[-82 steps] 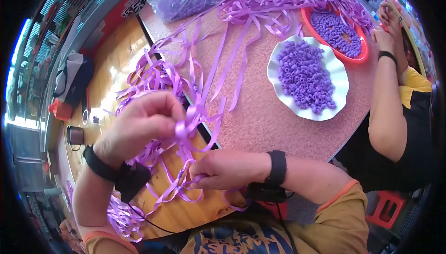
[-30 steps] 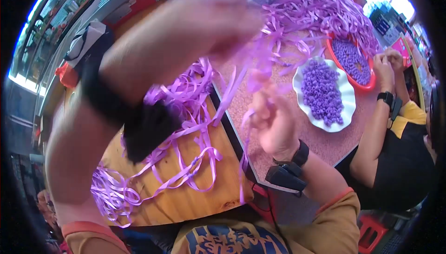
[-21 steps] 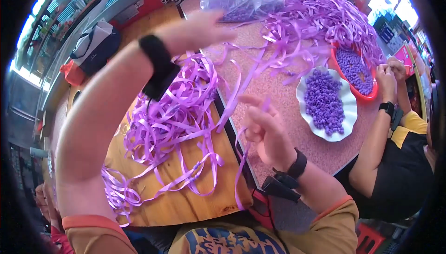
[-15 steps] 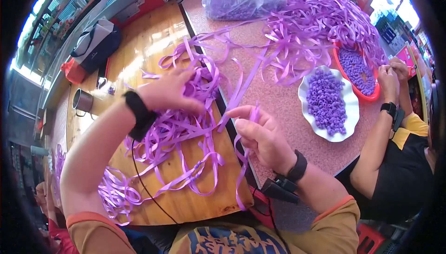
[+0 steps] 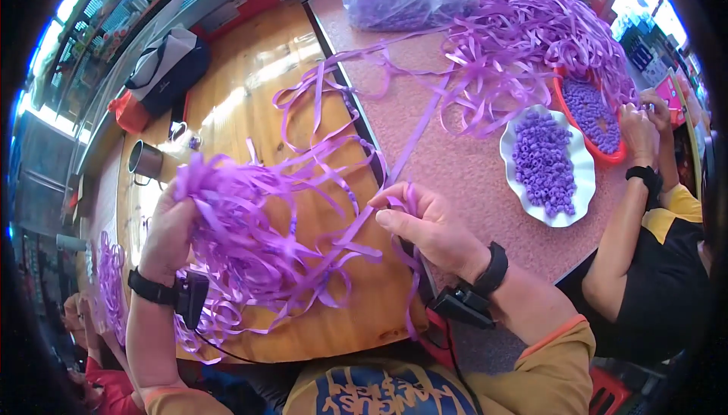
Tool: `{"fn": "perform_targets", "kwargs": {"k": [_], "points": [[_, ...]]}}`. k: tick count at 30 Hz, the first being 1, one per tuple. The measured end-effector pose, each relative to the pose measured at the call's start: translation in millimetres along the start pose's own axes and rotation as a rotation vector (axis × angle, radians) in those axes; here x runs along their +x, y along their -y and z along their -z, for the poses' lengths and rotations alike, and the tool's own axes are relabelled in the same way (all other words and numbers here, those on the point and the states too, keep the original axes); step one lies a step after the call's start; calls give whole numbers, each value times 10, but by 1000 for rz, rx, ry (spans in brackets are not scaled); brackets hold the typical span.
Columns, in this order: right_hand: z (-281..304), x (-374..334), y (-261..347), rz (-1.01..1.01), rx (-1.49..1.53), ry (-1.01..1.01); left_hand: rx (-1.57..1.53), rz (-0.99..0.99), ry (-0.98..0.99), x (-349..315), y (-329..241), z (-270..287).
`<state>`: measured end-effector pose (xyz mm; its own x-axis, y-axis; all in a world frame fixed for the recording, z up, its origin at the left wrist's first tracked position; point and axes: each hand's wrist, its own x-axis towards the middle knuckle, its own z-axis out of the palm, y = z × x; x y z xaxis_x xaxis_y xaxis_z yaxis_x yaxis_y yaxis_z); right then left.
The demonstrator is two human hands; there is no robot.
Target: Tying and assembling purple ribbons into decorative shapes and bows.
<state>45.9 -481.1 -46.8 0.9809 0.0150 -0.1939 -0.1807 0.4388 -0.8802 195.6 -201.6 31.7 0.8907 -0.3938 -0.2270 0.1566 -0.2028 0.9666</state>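
My left hand (image 5: 168, 234) is closed on a big loose bundle of purple ribbon (image 5: 243, 218), lifted at the left of the wooden table. Its strands trail to the right, a few with small purple beads threaded on them. Over the dark seam between the two tables, my right hand (image 5: 434, 225) pinches a single ribbon strand (image 5: 412, 196) between thumb and forefinger. That strand's tail hangs down past the table edge. Another flat length of ribbon (image 5: 418, 136) runs from near my right fingertips to the far heap.
A white scalloped dish of purple beads (image 5: 574, 214) stands right, beside a red basket (image 5: 613, 155) with more beads. Behind are a ribbon heap (image 5: 546, 28) and a plastic bag of beads (image 5: 409, 1). At left are a metal mug (image 5: 145, 158) and bag (image 5: 171, 70). A co-worker's hands (image 5: 643, 123) work at right.
My left hand has gathered up the ribbon pile and drawn it left and toward me. My right hand stays near the seam, still pinching its strand.
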Motion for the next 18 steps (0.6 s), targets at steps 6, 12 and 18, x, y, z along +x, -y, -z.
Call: {"fn": "perform_targets", "kwargs": {"k": [6, 12, 18], "points": [[-28, 12, -37, 14, -78, 31, 667, -50, -47, 229, 5, 139], [7, 17, -39, 2, -112, 83, 1606, -524, -36, 544, -245, -502], [28, 13, -21, -24, -109, 96, 1351, -749, 162, 1482, -88, -1442]]}}
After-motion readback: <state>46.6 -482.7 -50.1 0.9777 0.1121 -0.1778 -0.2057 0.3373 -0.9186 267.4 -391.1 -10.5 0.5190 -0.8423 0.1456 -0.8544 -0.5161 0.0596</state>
